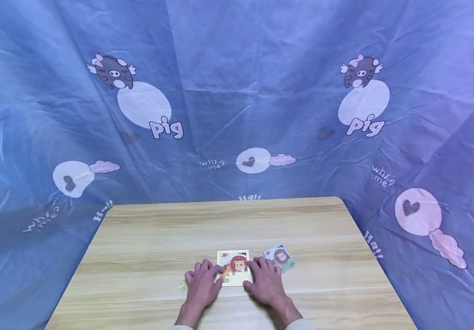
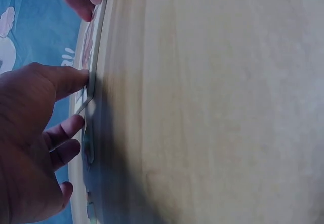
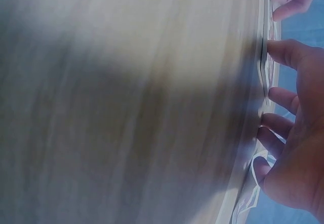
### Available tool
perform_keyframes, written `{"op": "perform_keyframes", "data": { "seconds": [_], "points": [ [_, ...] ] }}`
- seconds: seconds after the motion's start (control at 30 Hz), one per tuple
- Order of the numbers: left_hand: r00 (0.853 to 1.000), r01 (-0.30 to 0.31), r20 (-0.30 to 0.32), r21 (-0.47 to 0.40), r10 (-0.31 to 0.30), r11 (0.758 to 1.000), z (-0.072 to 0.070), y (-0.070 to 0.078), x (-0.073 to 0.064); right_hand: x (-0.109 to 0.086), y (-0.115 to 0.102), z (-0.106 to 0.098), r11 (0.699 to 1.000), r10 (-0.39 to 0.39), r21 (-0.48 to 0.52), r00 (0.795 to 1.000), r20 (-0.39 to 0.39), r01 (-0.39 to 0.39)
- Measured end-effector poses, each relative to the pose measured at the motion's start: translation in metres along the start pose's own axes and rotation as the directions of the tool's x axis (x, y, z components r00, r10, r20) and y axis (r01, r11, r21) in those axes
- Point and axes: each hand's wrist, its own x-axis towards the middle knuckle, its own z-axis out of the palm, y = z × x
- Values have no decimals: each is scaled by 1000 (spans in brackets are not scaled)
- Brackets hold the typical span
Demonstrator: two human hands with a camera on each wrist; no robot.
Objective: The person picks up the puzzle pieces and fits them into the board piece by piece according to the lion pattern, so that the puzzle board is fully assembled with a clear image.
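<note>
A small light-framed picture puzzle board lies flat between the two hands in the head view. Its picture shows a lion with a reddish mane and an orange animal at the left. My left hand grips the board's left side, thumb at the near edge and fingertips over the orange animal. At the right side my right hand holds the frame, its thumb by the near corner. Both wrist views show the thumbs, left and right, against the board's thin edge. The left fingertips' exact contact is hidden.
A lion picture card lies right of the board, partly behind the right hand. Left of the left hand, a small green and white piece peeks out. The wooden table meets a blue printed cloth behind and at both sides.
</note>
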Motion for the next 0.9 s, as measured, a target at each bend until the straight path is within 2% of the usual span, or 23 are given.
{"op": "perform_keyframes", "data": {
  "seconds": [0.23,0.63,0.9],
  "points": [
    [999,-25,-37,27,26,999,-1,2,-4,-2,2,-2,1000,-5,6,1000,5,4],
    [994,-5,-113,-11,4,1000,-16,-3,-15,-6,3,-6,1000,-2,9,1000,30,2],
    [993,50,-106,-42,-54,998,-23,-11,-22,-7,7,-7,1000,0,16,999,49,-1]
  ]
}}
